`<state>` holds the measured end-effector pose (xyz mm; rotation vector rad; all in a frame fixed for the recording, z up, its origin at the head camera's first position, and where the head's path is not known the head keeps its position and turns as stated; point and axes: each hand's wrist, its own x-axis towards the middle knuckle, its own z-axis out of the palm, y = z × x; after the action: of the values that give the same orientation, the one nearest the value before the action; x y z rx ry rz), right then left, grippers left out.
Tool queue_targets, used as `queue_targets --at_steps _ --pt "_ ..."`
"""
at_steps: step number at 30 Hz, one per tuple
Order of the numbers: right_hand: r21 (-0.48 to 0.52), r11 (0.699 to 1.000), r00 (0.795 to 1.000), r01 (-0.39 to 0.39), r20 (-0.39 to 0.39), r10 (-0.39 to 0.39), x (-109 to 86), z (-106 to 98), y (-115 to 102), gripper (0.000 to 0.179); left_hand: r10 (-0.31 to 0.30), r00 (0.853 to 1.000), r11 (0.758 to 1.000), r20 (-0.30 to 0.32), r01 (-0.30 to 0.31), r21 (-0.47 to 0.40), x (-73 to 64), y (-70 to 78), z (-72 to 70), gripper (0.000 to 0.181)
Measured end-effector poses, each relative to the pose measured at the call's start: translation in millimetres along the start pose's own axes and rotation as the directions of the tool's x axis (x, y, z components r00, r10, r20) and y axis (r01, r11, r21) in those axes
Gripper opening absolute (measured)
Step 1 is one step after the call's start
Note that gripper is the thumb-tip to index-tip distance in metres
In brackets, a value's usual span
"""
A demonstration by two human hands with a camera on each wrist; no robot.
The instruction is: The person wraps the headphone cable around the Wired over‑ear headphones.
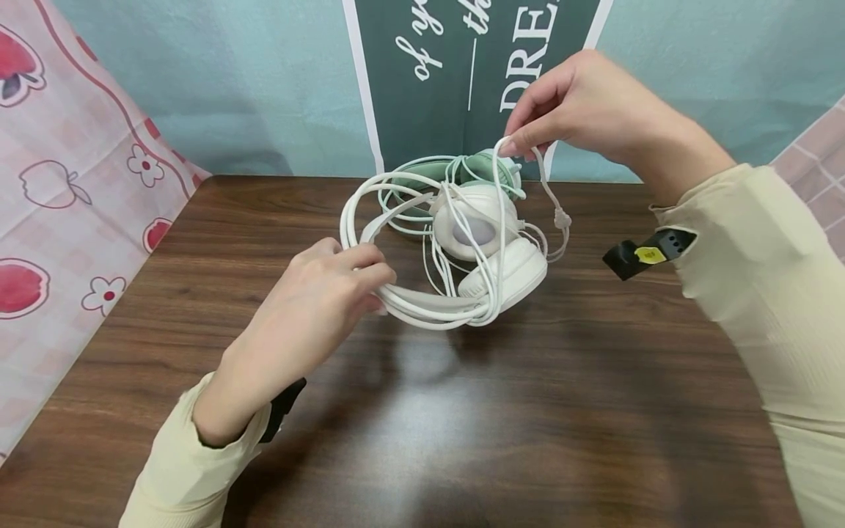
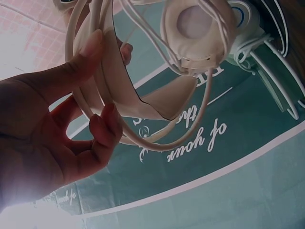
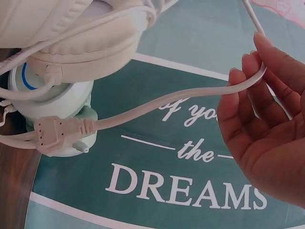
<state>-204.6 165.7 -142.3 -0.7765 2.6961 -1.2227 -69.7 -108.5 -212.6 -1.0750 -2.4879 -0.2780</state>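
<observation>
My left hand (image 1: 323, 293) grips the headband of a pair of white headphones (image 1: 524, 275), along with loops of its cable that run round the band. The headphones are tilted over the table, ear cups to the right; one cup shows its padded cushion (image 2: 195, 26). Above them on the right, my right hand (image 1: 574, 110) pinches the white cable (image 3: 162, 101) between thumb and fingers. From that pinch one strand drops to the coil, and another runs down to a small splitter block (image 3: 51, 135). Green headphones (image 1: 508, 172) with a pale cable lie behind, partly hidden by the white pair.
Everything is over a dark brown wooden table (image 1: 528, 425). A blue-green cloth (image 1: 284, 88) with a dark lettered panel hangs along the back edge. Pink fruit-patterned cloth (image 1: 79, 205) lines the left side. Each wrist carries a black strap (image 1: 650, 253).
</observation>
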Motion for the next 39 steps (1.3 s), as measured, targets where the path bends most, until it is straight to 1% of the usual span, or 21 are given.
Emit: queue_targets --at_steps 4,7,13,18,22,24,29,32,36,39 --pt "-0.088 0.996 1.000 0.002 0.018 0.000 3.7 1 2 0.013 0.026 0.999 0.999 -0.024 -0.026 -0.019 0.6 2.3 1.9 0.017" --pt "-0.164 0.986 0.999 0.007 0.048 0.001 4.8 2 6 0.013 0.039 0.999 0.999 -0.033 -0.040 -0.036 0.9 4.2 4.6 0.016" --pt "-0.238 0.971 0.992 0.017 0.129 0.015 4.6 4 14 0.011 0.070 0.996 0.995 -0.049 -0.074 -0.070 2.1 7.6 13.0 0.023" --pt "-0.283 0.959 0.989 0.014 0.148 0.029 4.3 4 21 0.012 0.093 0.993 0.992 -0.066 -0.099 -0.081 4.1 9.8 16.9 0.023" --pt "-0.284 0.959 0.986 0.011 0.163 0.037 4.8 4 26 0.014 0.114 0.991 0.989 -0.070 -0.120 -0.086 6.0 11.7 18.0 0.022" --pt "-0.277 0.961 0.982 0.018 0.184 0.034 6.0 6 28 0.013 0.127 0.990 0.988 -0.069 -0.133 -0.085 6.9 12.9 18.2 0.022" --pt "-0.253 0.967 0.971 0.035 0.238 0.026 8.1 9 31 0.011 0.155 0.987 0.985 -0.052 -0.158 -0.075 9.5 16.1 18.6 0.023" --pt "-0.246 0.969 0.967 0.026 0.252 0.038 8.2 10 34 0.011 0.161 0.986 0.983 -0.046 -0.164 -0.076 10.9 18.4 17.4 0.022" --pt "-0.258 0.966 0.961 0.018 0.271 0.054 7.1 9 39 0.012 0.172 0.984 0.980 -0.057 -0.176 -0.092 11.1 19.8 16.5 0.019" --pt "-0.265 0.964 0.957 0.031 0.287 0.049 6.4 8 44 0.012 0.183 0.981 0.976 -0.071 -0.190 -0.106 9.5 18.1 19.0 0.017"
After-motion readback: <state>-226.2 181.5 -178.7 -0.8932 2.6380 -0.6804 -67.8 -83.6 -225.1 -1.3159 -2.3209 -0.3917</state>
